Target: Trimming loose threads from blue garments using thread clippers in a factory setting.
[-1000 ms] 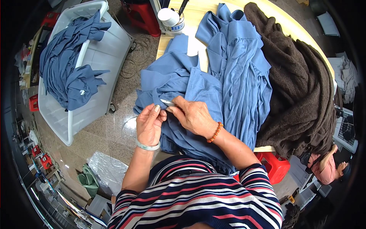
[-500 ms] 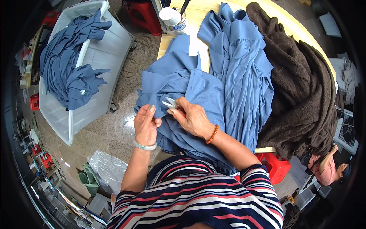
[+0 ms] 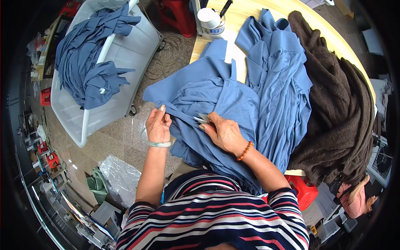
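A blue garment (image 3: 204,93) lies spread and rumpled over the table's left part, hanging over the near edge. At its left border my left hand (image 3: 158,127) pinches the cloth edge between thumb and fingers, drawing a fold out to the left. My right hand (image 3: 227,132) is closed round small metal thread snips (image 3: 200,119). Their blades point left, just over the cloth and apart from my left hand; the grip is mostly hidden under my fingers. Another blue garment (image 3: 281,83) lies gathered to the right, beside a heap of dark brown knit fabric (image 3: 335,108).
A wheeled white bin (image 3: 127,58) at the left has blue garments (image 3: 93,54) draped over its rim. On the pale wooden table (image 3: 250,8) stand a cup of pens (image 3: 217,30) and a white round container (image 3: 208,18). A red stool (image 3: 303,191) and a person (image 3: 353,198) are at the right.
My left hand has drawn the garment's edge out to the left, so it lies flatter. The snips are farther from my left hand. The whole scene has shifted rightward in view.
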